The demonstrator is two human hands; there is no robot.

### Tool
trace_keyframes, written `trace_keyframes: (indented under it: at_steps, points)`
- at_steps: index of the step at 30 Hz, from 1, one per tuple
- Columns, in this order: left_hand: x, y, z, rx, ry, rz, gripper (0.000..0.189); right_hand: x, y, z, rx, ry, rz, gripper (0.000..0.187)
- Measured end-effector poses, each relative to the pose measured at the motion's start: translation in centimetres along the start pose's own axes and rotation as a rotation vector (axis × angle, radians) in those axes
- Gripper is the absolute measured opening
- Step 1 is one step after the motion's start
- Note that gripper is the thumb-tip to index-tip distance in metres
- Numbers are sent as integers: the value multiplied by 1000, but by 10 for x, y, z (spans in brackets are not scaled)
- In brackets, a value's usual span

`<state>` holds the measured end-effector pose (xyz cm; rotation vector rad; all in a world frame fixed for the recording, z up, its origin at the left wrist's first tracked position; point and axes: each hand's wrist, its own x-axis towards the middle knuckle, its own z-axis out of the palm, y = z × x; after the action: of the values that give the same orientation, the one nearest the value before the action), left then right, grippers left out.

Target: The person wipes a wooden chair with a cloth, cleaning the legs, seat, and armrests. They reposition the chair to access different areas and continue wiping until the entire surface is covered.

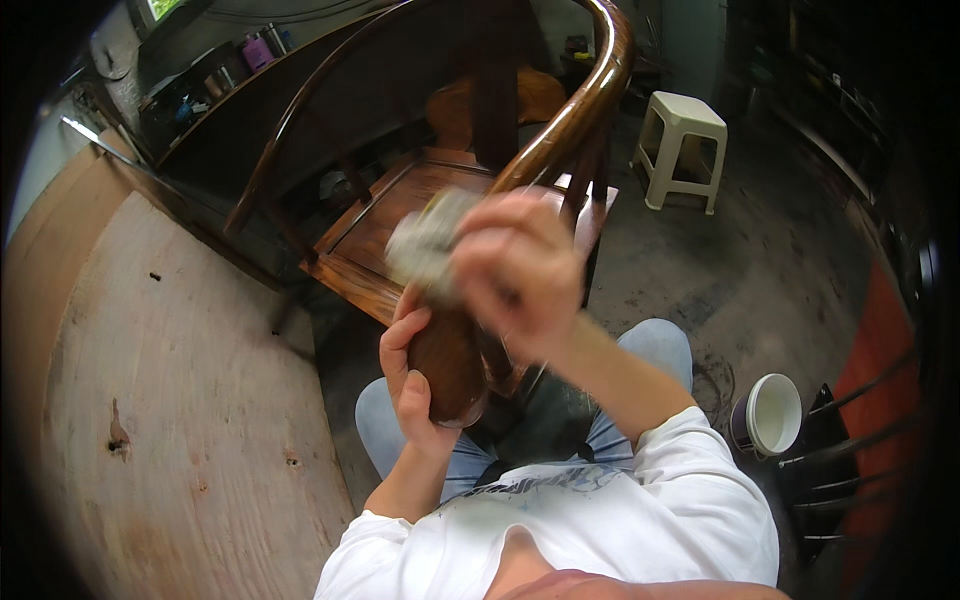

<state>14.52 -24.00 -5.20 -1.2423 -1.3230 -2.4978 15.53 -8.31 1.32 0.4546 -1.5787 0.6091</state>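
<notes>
A glossy brown wooden armchair (373, 289) with a curved horseshoe back rail (577, 112) stands right before me. Around the rounded near end of its armrest (448, 360) my left hand (409, 390) is wrapped, thumb on the near side and fingers along the far left edge. My right hand (521, 262) grips a crumpled pale cloth (429, 238), at the armrest just beyond my left hand. Both the cloth and the right hand are motion-blurred, so I cannot tell exactly where the cloth touches the wood. Part of the seat (390, 214) shows behind them.
To the left lies a large plywood board (195, 360). A white plastic stool (682, 150) stands on the dark floor at the back right. Near my right knee is a white-rimmed bucket (776, 414). A shelf at the back left holds a purple bottle (257, 52) and other containers.
</notes>
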Motion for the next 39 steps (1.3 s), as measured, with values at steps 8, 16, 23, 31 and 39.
trace_keyframes:
  at_steps: [8,16,23,31,39]
  points:
    - [6,-3,-3,83,-54,79,49,7,31,-5,-78,21,-159,12]
    - [13,-8,0,74,-67,149,51,48,113,-37,-265,420,-47,9]
    - [15,-25,-5,-54,1,101,89,7,26,-10,-145,-67,-114,14]
    - [15,-11,-10,-250,-3,-177,107,-10,79,-22,-374,275,-165,24]
    - [8,-23,-8,-356,33,-109,107,-3,116,-14,375,744,655,40]
